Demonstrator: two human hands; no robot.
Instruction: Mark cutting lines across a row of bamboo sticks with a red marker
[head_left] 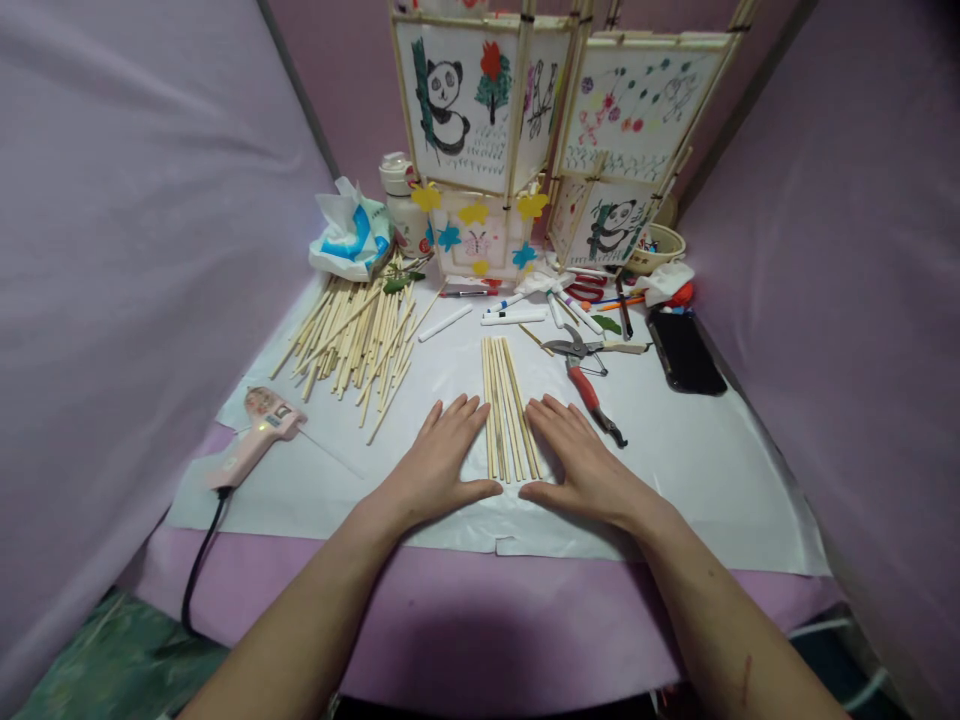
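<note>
Several thin wooden sticks (504, 420) lie side by side in a flat row on the white sheet, pointing away from me. Along the row's left side rests my left hand (450, 460), open, its fingertips at the outermost stick and its thumb by the near ends. My right hand (574, 460) lies open on the other side, fingers extended beside the rightmost stick, thumb also near the close ends. Neither hand grasps anything. Just beyond my right hand are red-handled pruning shears (589, 390).
A pile of sticks (352, 340) and a pink glue gun (259, 435) with a cord are at left. Paper-panelled stick lanterns (465, 110) stand behind, near a tissue pack (351, 240). White markers (514, 318) lie mid-table; a phone (686, 352) and basket (660, 248) are right.
</note>
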